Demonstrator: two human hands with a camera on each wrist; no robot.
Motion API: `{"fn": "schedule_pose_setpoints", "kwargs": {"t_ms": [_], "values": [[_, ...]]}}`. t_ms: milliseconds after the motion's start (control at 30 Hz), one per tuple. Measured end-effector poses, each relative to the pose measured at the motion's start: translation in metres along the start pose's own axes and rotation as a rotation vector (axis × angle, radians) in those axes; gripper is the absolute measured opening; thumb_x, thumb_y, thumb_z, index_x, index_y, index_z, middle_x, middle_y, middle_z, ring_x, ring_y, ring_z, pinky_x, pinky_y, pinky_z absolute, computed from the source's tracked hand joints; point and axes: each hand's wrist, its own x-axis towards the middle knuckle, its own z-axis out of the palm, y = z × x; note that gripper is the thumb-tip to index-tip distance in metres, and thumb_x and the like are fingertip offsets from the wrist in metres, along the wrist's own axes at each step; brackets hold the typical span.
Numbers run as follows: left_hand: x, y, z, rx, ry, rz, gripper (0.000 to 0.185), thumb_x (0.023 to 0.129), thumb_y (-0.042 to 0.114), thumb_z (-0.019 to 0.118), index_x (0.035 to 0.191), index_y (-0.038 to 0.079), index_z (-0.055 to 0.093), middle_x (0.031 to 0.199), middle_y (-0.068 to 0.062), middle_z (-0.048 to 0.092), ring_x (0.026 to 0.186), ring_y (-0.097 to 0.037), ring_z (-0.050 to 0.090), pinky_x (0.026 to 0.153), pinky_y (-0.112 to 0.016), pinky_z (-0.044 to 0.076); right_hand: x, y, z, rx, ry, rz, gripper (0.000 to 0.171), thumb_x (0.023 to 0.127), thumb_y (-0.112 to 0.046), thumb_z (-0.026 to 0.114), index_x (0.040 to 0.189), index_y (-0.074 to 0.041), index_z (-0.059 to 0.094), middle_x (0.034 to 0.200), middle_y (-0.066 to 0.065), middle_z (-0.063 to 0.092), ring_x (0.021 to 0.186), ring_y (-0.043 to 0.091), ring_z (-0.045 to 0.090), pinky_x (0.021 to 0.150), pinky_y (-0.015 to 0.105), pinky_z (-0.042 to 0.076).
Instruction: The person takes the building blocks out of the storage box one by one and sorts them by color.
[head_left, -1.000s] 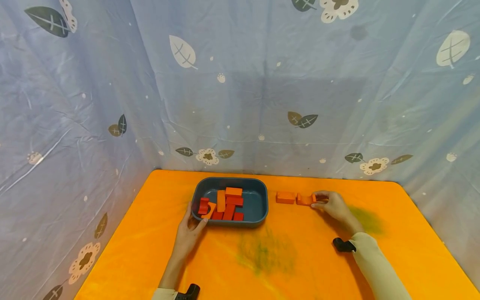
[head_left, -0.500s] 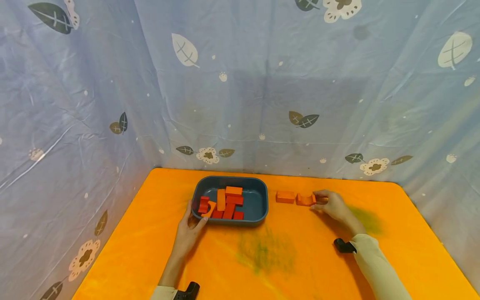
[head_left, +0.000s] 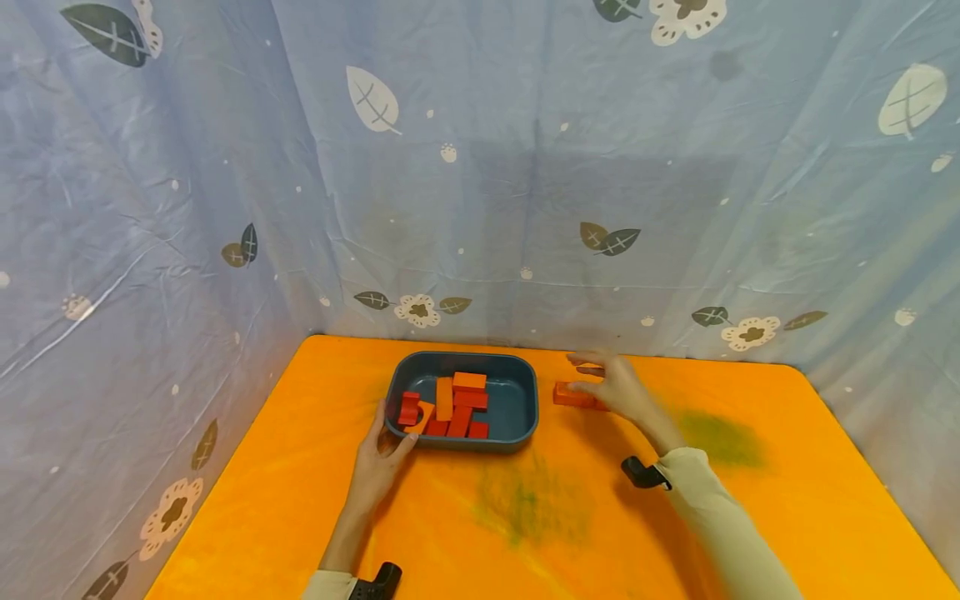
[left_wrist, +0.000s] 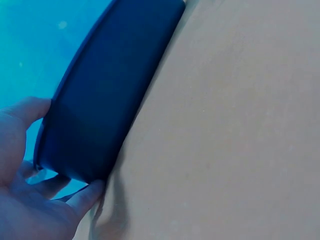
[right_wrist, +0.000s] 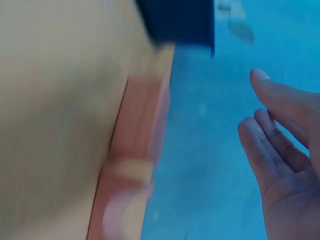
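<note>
Since half a second ago the right hand (head_left: 617, 389) has swung leftward, off the arched block's right end and over toward the tray; blur in the head and right wrist views says it is moving.

Right hand: fingers (right_wrist: 272, 142) straight and spread, holding nothing. In the wrist view the palm is bare, with the blocks apart from it. In the head view the hand hovers over the two orange blocks (head_left: 573, 394), covering the right-hand one; only the rectangular one shows clearly. Cannot tell whether the hand touches them.

Left hand (head_left: 377, 469): thumb over the rim and fingers (left_wrist: 86, 196) curled under the near left corner of the dark blue tray (head_left: 525, 392). Grip looks like a steadying one, so the tray stays put; it sits flat on the surface.

Tray holds a cluster of red and orange blocks (head_left: 448, 405), bunched in the left and middle parts, some lying across others, an arch piece at the near left corner. Right part of the tray floor is bare.

Two blocks outside lie end to end in a row just right of the tray, apart from its wall, on the orange surface (head_left: 787, 500).

Beyond: blue cloth with leaf and flower print (head_left: 480, 167) hung as backdrop on three sides. Greenish smudges (head_left: 532, 504) on the surface near the person. Pale sleeves, black wrist mounts.
</note>
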Motion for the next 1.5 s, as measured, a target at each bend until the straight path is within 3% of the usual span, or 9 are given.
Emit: {"fn": "schedule_pose_setpoints", "kwargs": {"t_ms": [167,367,533,700,900,1033,1233,1333,1500], "values": [[0.001,0.000,0.000,0.009,0.003,0.003,0.083,0.097,0.017,0.064,0.158,0.009,0.008,0.164,-0.012,0.006,0.144,-0.038,0.024,0.111,-0.051,0.032,0.020,-0.027,0.039,-0.028,-0.148,0.003,0.047,0.084,-0.006,0.076,0.127,0.005,0.061,0.127,0.020,0.061,0.115,0.039,0.060,0.093,0.050,0.052],[0.002,0.001,0.000,0.007,0.011,0.003,0.082,0.097,0.016,0.063,0.158,0.010,0.008,0.164,-0.012,0.007,0.145,-0.037,0.024,0.111,-0.051,0.032,0.054,-0.051,0.080,-0.228,-0.264,0.108,0.045,0.083,-0.007,0.078,0.124,0.006,0.064,0.122,0.020,0.065,0.108,0.035,0.064,0.089,0.041,0.056],[0.002,0.001,0.002,-0.002,0.007,0.001,0.083,0.097,0.017,0.063,0.158,0.011,0.008,0.164,-0.011,0.007,0.145,-0.036,0.023,0.111,-0.051,0.032,0.073,-0.061,0.107,-0.351,-0.270,0.189,0.042,0.082,-0.009,0.079,0.121,0.002,0.066,0.119,0.014,0.067,0.104,0.028,0.065,0.089,0.038,0.055],[0.002,0.001,0.005,-0.005,0.017,0.003,0.082,0.097,0.014,0.063,0.159,0.013,0.009,0.164,-0.012,0.007,0.146,-0.036,0.021,0.111,-0.053,0.031,0.079,-0.068,0.128,-0.446,-0.192,0.170,0.017,0.081,-0.004,0.079,0.094,0.003,0.072,0.086,0.012,0.069,0.075,0.026,0.065,0.073,0.037,0.057],[0.002,0.002,0.008,0.009,0.018,-0.003,0.083,0.096,0.015,0.064,0.159,0.013,0.010,0.164,-0.012,0.007,0.146,-0.037,0.020,0.111,-0.055,0.032,0.082,-0.063,0.137,-0.509,-0.170,0.154,0.015,0.081,0.004,0.071,0.071,-0.002,0.062,0.062,0.007,0.054,0.058,0.022,0.051,0.057,0.032,0.046],[0.002,0.001,0.008,-0.004,0.018,-0.009,0.083,0.096,0.015,0.064,0.158,0.011,0.010,0.164,-0.011,0.007,0.145,-0.037,0.021,0.111,-0.055,0.032,0.083,-0.055,0.138,-0.488,-0.180,0.198,0.018,0.083,0.002,0.071,0.070,-0.006,0.061,0.061,0.004,0.055,0.056,0.019,0.050,0.053,0.028,0.043],[0.002,-0.001,0.003,0.002,0.026,-0.022,0.083,0.096,0.018,0.065,0.159,0.011,0.010,0.164,-0.011,0.006,0.145,-0.038,0.023,0.111,-0.053,0.032,0.083,-0.050,0.139,-0.510,-0.135,0.141,0.027,0.081,-0.001,0.074,0.061,-0.009,0.058,0.057,0.001,0.052,0.052,0.016,0.048,0.050,0.026,0.039],[0.001,-0.002,0.001,-0.001,0.028,-0.025,0.084,0.096,0.018,0.065,0.159,0.011,0.010,0.164,-0.011,0.007,0.144,-0.038,0.024,0.111,-0.053,0.032,0.084,-0.053,0.138,-0.555,-0.111,0.097,0.023,0.081,0.000,0.074,0.064,-0.008,0.061,0.059,0.003,0.056,0.055,0.018,0.051,0.051,0.028,0.040],[0.001,-0.002,0.002,-0.001,0.033,-0.022,0.083,0.096,0.017,0.064,0.159,0.012,0.010,0.164,-0.010,0.009,0.144,-0.036,0.025,0.111,-0.053,0.032,0.081,-0.063,0.128,-0.654,-0.069,0.022,0.009,0.080,0.003,0.073,0.086,-0.003,0.074,0.083,0.011,0.069,0.075,0.026,0.065,0.064,0.036,0.056]]}}
